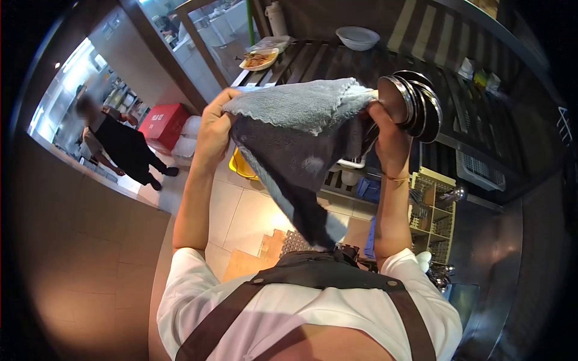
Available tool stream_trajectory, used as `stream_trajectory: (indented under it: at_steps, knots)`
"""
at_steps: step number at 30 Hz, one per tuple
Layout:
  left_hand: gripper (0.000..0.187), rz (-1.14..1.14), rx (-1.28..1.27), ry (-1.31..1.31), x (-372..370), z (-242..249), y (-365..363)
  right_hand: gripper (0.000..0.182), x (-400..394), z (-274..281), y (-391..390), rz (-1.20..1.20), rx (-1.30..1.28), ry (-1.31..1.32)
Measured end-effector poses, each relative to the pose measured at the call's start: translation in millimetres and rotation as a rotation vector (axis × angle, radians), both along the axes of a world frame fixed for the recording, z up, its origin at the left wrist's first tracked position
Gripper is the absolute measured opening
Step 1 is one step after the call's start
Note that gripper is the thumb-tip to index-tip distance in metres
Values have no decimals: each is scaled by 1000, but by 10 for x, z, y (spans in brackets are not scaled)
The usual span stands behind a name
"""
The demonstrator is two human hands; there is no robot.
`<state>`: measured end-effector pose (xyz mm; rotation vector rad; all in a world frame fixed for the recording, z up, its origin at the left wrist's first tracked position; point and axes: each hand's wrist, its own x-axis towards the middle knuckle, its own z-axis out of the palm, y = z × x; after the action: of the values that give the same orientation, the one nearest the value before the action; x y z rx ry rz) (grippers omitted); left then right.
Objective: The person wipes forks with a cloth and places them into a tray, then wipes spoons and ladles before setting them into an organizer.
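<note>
A grey cloth (295, 105) with a darker underside is stretched between my two hands, and its lower corner hangs down in front of my apron. My left hand (215, 129) is closed on the cloth's left edge. Several shiny metal spoons (395, 101) stick out in a bunch above my right hand (390, 137), which is wrapped round them with the cloth's right end against it. The spoons' bowls are stacked close together and point up and right. Their handles are mostly hidden by the cloth and my fingers.
A dark slatted counter (307, 63) carries a white bowl (357, 38) and a plate of food (259, 59). A divided cutlery rack (432, 210) and a plastic basket (480, 170) are at right. Another person (123, 141) stands at left near a red box (163, 126).
</note>
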<state>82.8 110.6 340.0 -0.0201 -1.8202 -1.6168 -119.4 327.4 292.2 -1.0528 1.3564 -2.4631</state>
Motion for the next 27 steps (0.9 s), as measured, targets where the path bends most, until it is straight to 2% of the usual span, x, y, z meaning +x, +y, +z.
stream_trajectory:
  at_steps: [2,3,4,6,7,8,9,10,12,14,15,16,18,22,24,25,27]
  knots:
    - [24,-89,233,-79,293,-140,-44,21,85,1,-63,74,-4,76]
    - [36,-212,351,-46,475,-251,-175,19,256,39,-68,-93,48,175]
    - [36,-205,365,-52,695,-343,-271,18,302,33,-82,-176,111,359]
    - [31,-433,479,11,1048,-448,-371,17,430,-85,-163,-167,93,415]
    - [31,-83,26,157,1099,-605,-290,17,501,-105,-208,-176,87,418]
    - [30,-269,449,193,1154,-567,-190,15,583,-95,-269,48,5,197]
    - [31,-195,497,205,1167,-584,-101,14,665,-83,-316,275,-72,-27]
    - [33,-15,365,139,1145,-648,56,14,753,-73,-342,275,-67,-24]
    - [37,318,-130,-149,1067,-786,511,16,912,-52,-364,410,127,-87]
    - [42,482,-649,-377,930,-832,1018,17,1002,-119,-417,466,179,-85]
    - [45,503,-822,-447,846,-861,1238,16,995,-227,-458,469,323,-88]
    - [47,522,-901,-479,806,-885,1370,15,990,-296,-488,467,469,-87]
    - [47,623,-965,-555,909,-1021,1309,12,1104,-482,-540,407,529,-155]
    - [46,786,-1010,-689,1118,-1244,1008,8,1172,-828,-443,434,504,-364]
    - [45,779,-1044,-701,1063,-1296,1120,14,1166,-928,-435,565,454,-488]
    - [45,775,-1055,-699,1022,-1302,1189,14,1164,-895,-432,566,459,-490]
    - [44,777,-1066,-695,945,-1313,1267,18,1143,-783,-414,624,454,-336]
